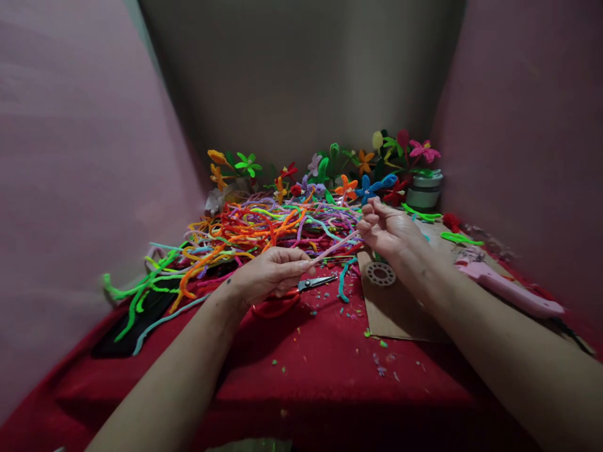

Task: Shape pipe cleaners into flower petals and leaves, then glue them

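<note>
A pale pink pipe cleaner (334,248) is stretched at a slant between my two hands. My left hand (276,270) pinches its lower end, above a pair of red-handled scissors (306,289) lying on the cloth. Higher up and to the right, my right hand (384,229) has closed fingers round the other end. Under that hand lie a piece of cardboard (400,314) and a round disc with holes (380,274). A short teal pipe cleaner (345,282) rests between the scissors and the cardboard.
A tangled heap of coloured pipe cleaners (264,226) covers the table's middle. Behind it stand fuzzy flowers (365,161) and a pot (424,190). On the right lies a pink glue gun (513,289). A dark flat object (117,333) sits at left on the red cloth (330,370).
</note>
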Available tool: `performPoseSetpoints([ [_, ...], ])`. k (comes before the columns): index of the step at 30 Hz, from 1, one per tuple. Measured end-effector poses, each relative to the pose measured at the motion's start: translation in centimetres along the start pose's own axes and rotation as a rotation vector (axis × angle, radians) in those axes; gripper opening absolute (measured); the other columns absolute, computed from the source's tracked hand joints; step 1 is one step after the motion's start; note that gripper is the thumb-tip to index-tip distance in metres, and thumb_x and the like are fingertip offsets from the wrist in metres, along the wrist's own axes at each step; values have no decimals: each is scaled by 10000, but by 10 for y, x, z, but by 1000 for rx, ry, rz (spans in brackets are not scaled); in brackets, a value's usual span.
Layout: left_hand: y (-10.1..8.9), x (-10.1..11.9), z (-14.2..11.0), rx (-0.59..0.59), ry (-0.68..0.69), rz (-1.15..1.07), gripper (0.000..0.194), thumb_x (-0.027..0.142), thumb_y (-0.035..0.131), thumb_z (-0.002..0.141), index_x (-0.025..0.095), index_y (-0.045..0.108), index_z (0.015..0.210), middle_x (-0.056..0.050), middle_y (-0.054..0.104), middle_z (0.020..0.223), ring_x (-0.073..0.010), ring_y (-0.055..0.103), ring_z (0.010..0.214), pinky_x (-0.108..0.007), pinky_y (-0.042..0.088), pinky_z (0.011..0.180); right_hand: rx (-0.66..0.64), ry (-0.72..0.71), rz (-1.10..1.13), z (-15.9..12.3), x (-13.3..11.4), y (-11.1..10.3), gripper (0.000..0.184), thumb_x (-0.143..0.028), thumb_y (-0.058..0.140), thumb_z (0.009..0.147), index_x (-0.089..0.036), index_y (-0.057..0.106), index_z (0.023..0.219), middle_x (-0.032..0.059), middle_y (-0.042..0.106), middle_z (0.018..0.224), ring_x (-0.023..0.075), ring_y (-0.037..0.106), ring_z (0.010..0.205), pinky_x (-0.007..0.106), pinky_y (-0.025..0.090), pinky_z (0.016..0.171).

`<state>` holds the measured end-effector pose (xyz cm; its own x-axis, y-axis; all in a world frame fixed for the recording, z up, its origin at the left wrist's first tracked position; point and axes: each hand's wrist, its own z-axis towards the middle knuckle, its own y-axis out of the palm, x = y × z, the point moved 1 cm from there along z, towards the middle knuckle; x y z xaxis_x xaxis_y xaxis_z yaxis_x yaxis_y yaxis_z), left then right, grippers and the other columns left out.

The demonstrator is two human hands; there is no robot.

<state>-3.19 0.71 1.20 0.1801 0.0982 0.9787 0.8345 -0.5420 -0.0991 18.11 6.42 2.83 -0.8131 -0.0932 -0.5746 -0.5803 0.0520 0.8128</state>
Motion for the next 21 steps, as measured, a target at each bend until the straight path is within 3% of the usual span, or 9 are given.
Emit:
performPoseSetpoints([
  [3, 4, 0, 1, -54, -27, 56, 231, 376, 544, 786, 145, 563, 797, 84, 281, 461, -35, 215, 376, -162, 195, 346, 37, -15, 7, 4, -4, -2, 206, -110, 372, 880, -158, 446, 694, -32, 486, 497, 34, 426, 384, 132, 341, 381],
  [7, 10, 0, 2, -71, -69, 119, 213, 368, 529, 792, 157, 546, 780, 91, 261, 444, -36, 210, 356, -162, 169, 331, -42, -52, -44, 5, -10, -4, 223, -61, 351, 846, -171, 410, 662, -79, 333, 398, 30, 234, 295, 155, 194, 317],
  [10, 15, 1, 2, -77, -64, 181, 236, 393, 525, 788, 159, 544, 770, 90, 275, 437, -36, 223, 341, -168, 162, 325, -77, -78, -111, 5, -11, -6, 186, -80, 395, 817, -185, 401, 663, -91, 292, 384, 37, 175, 289, 169, 153, 315],
  [21, 10, 3, -2, -54, -26, 231, 233, 390, 531, 777, 161, 564, 752, 83, 312, 424, -42, 252, 341, -177, 181, 331, -93, -164, -144, 2, -12, -6, 193, -87, 388, 848, -168, 487, 702, -106, 215, 363, 37, 155, 272, 167, 173, 297],
])
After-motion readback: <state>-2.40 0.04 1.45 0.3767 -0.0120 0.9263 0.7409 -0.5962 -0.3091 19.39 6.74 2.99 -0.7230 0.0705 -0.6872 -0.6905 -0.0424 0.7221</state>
